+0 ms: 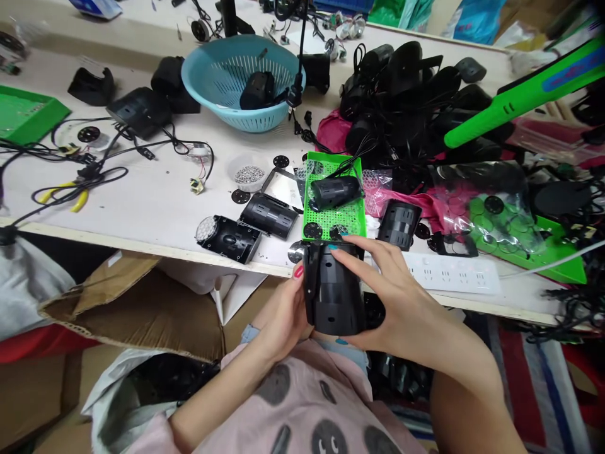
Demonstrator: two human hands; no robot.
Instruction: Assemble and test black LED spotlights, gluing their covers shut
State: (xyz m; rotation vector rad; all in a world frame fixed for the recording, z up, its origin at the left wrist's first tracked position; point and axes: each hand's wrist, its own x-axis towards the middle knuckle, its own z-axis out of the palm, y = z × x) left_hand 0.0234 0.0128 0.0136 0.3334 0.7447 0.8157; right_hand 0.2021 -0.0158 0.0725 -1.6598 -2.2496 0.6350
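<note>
The table (142, 211) holds a blue basket (246, 121) at eleven o'clock, likely for gathering. By the near edge, a black casing (334, 290) is gripped by left hand (286, 304) at its nine and right hand (397, 296) at three, apparently for steadiness.

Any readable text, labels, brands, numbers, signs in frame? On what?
None legible.
Green bar: reddish marks on its blue label, too blurred to read.
Blue bag: pale marks, too blurred.
Black case being held: no text visible.
Power strip: no readable text.
</note>
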